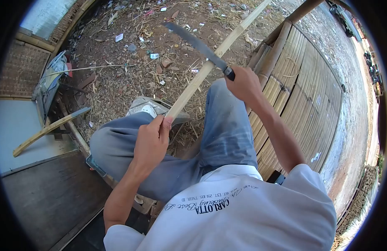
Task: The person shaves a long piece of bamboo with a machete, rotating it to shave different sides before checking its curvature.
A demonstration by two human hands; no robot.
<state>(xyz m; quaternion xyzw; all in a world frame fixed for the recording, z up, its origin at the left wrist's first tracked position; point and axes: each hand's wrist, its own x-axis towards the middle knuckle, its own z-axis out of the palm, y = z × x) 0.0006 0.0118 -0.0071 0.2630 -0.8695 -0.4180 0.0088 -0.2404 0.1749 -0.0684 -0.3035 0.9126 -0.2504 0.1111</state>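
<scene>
My left hand [152, 140] is closed around the near end of a long split bamboo strip [192, 87], thumb pressed on top. From there the strip slants up and away to the right, past the top edge of the view. A machete [197, 45] with a dark handle is gripped in my right hand [243, 83]. Its long grey blade crosses over the strip about midway and points to the upper left. The strip passes between my knees, above the ground.
To my right lies a bamboo slat platform [300, 96] with a thick pole along its edge. Litter and wood chips cover the dirt ground [130, 25]. At left, a curved bamboo piece [47, 131] rests near a pale panel [17, 121], above a dark board [51, 196].
</scene>
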